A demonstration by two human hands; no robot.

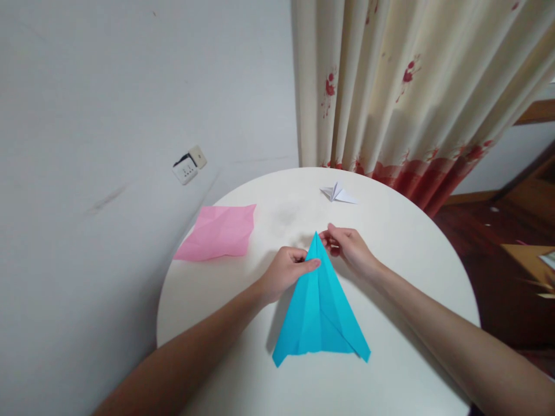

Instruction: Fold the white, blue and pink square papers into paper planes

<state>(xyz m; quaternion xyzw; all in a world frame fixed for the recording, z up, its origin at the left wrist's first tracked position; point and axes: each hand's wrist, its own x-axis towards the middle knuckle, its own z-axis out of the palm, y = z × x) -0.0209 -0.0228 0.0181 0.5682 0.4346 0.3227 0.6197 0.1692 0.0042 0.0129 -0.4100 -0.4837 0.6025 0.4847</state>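
A blue sheet of paper, folded to a narrow point at its far end, is held a little above the white round table. My left hand grips it near the tip from the left, thumb on top and fingers underneath. Just right of the tip is my right hand, its fingers curled and partly hidden behind the paper's edge; whether they touch the paper I cannot tell. Creases run lengthwise down the blue paper, and its near edge spreads wide with two corners sticking out.
A creased pink sheet lies at the table's left edge. Near the far edge sits a small white paper plane. A wall with a socket borders the left, and a patterned curtain hangs behind the table.
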